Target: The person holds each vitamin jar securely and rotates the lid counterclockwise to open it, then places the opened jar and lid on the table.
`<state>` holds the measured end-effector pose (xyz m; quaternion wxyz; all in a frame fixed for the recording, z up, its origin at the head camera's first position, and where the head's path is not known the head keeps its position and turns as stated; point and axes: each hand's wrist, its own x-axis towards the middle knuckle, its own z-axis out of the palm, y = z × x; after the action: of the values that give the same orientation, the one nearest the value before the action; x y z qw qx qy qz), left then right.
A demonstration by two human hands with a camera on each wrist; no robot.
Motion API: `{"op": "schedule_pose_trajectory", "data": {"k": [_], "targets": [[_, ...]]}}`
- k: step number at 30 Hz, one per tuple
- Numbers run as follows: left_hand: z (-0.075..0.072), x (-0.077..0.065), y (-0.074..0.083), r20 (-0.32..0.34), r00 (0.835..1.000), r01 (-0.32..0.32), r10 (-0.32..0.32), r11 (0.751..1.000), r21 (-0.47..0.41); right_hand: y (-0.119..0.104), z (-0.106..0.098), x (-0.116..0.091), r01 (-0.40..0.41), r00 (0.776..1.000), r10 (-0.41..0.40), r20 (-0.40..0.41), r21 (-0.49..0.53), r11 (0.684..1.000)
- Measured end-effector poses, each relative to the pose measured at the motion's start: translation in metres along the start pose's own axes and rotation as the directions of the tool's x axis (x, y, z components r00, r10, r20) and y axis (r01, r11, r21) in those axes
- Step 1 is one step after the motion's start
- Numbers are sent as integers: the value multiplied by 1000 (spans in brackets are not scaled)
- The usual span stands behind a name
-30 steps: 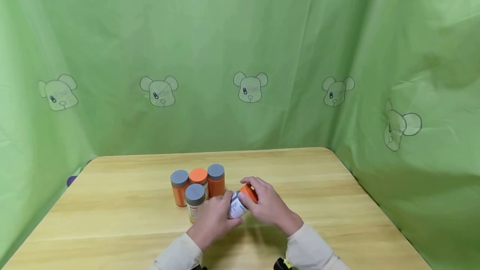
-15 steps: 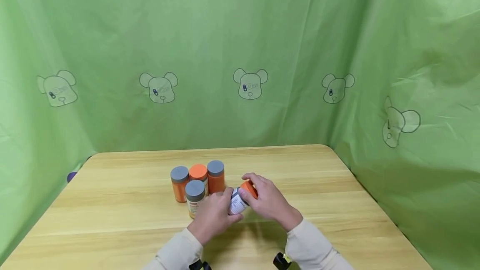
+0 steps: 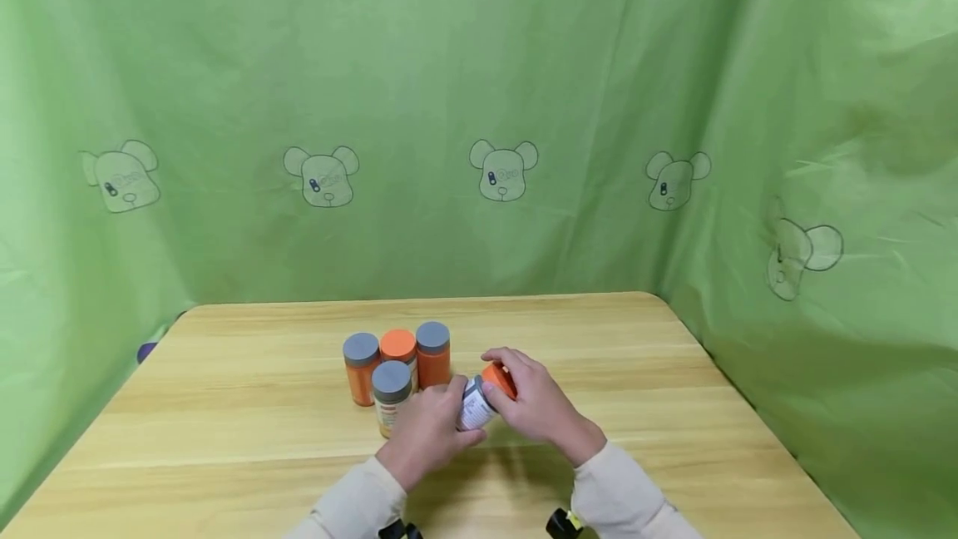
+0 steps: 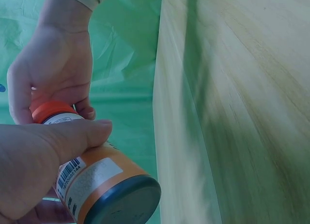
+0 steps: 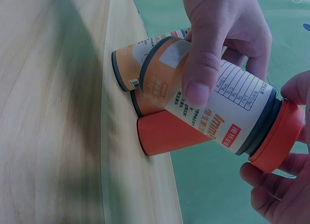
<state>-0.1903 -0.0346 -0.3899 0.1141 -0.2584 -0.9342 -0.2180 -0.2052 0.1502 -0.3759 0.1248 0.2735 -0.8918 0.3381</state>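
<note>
My left hand (image 3: 427, 435) grips the body of a supplement bottle (image 3: 475, 407), which tilts up to the right above the table. At its upper end my right hand (image 3: 539, 406) holds the orange lid (image 3: 499, 378) between thumb and fingers. In the right wrist view, the orange lid (image 5: 281, 139) sits at the bottle's mouth over a dark collar, and the left thumb presses along the printed label (image 5: 237, 90). The bottle's dark base (image 4: 127, 202) faces the left wrist camera. Part of the body is hidden behind the left hand.
Just left of the hands stand several upright bottles: grey-lidded ones at the left (image 3: 362, 373), at the back (image 3: 433, 360) and in front (image 3: 392, 393), plus an orange-lidded one (image 3: 399, 345). The wooden table (image 3: 224, 439) is backed by a green curtain (image 3: 419, 248).
The head view has shifted slightly. Both hands stay on the bottle and its lid, in almost the same pose; the standing bottles have not moved.
</note>
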Motion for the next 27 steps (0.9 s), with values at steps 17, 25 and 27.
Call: {"op": "schedule_pose_trajectory", "data": {"k": [17,25,27], "targets": [[0,-5,0,3,1000,8,-8,1000,-14,2,4,-2,-49,998,51,46,-28,998],[-1,-2,-1,-24,1000,-12,12,1000,-10,1,1,-1,-6,1000,6,10,3,1000],[-2,-2,-2,-22,1000,-18,18,1000,-18,2,1,0,23,1000,-23,1,9,1000]]}}
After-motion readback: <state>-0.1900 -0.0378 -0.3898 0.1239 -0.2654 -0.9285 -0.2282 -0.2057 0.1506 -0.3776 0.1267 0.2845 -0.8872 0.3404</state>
